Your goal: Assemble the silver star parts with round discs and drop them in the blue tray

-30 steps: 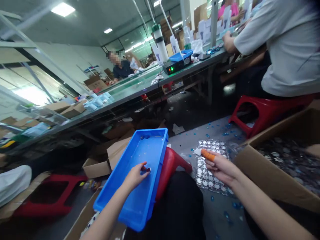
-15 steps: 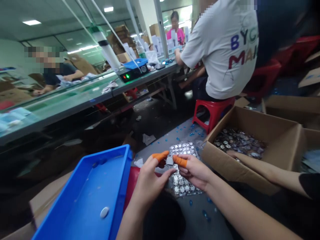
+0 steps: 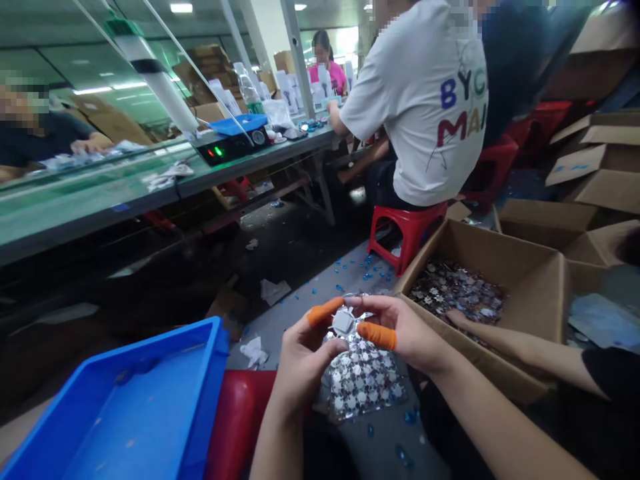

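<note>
Between my two hands is a small flat silver-white piece (image 3: 343,321) with a many-pointed edge. My left hand (image 3: 299,363) pinches it from the left with thumb and index finger, the index in an orange finger cot. My right hand (image 3: 417,337) has its index fingertip at the top edge and its orange-covered thumb at the right side. Directly beneath, partly hidden by my fingers, lies a clear-looking pack (image 3: 367,390) with rows of similar shiny silver pieces.
A blue tray (image 3: 145,400) stands at left beside a red stool (image 3: 235,413). At right, another person's hand (image 3: 457,319) reaches into a cardboard box (image 3: 530,267) of silver pieces. A person in a white shirt (image 3: 440,107) sits ahead by the long workbench (image 3: 280,150).
The view has swung right, so the surroundings shift left. My right fingers have spread around the piece, index now at its top. The silver disc in the blue tray is out of sight.
</note>
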Demonstrator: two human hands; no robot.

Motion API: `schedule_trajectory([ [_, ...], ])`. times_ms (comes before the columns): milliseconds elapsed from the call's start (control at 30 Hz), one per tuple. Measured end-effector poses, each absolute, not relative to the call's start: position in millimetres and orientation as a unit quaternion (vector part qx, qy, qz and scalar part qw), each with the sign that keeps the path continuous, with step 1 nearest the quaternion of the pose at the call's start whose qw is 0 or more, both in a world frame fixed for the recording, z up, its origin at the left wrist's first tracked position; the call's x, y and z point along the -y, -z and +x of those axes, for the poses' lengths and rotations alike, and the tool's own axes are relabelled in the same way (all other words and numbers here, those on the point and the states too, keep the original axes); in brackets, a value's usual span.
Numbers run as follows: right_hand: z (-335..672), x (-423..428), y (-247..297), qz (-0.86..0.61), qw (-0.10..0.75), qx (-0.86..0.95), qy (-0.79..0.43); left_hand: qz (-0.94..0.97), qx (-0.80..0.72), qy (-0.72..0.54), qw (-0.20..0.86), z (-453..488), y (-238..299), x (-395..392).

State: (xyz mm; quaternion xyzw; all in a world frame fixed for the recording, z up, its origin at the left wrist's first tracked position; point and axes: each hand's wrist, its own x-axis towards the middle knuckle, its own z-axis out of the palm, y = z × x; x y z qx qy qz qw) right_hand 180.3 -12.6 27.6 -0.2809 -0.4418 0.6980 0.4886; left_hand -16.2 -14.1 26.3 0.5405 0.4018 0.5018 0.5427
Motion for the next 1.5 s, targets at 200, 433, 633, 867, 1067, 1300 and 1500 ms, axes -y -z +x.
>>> schedule_trajectory([
  [200, 181.4, 11.9, -19.9, -0.320, 0.491, 0.491, -0.645, 0.514, -0.368, -0.523, 0.571, -12.7, -25.1, 12.2],
  [433, 185.6, 10.7, -33.5, -0.396, 0.509, 0.622, -0.444, 0.600, -0.424, -0.509, 0.448, -26.8, -12.9, 9.6],
  [633, 186.0, 11.9, -32.1, -0.382, 0.458, 0.729, -0.337, 0.695, -0.447, -0.478, 0.297, -32.9, -10.0, 7.7],
  [867, 185.2, 11.0, -27.3, -0.378, 0.442, 0.741, -0.337, 0.755, -0.412, -0.456, 0.230, -31.0, -7.1, 6.7],
  [1067, 186.5, 10.9, -24.3, -0.378, 0.437, 0.742, -0.340, 0.755, -0.412, -0.461, 0.219, -29.0, -4.2, 6.4],
  [1300, 186.2, 12.4, -27.9, -0.389, 0.434, 0.726, -0.364, 0.745, -0.414, -0.482, 0.204, -26.0, -8.7, 9.8],
  [1500, 186.6, 13.8, -29.2, -0.402, 0.441, 0.698, -0.397, 0.746, -0.414, -0.487, 0.187, -23.0, -12.2, 11.8],
])
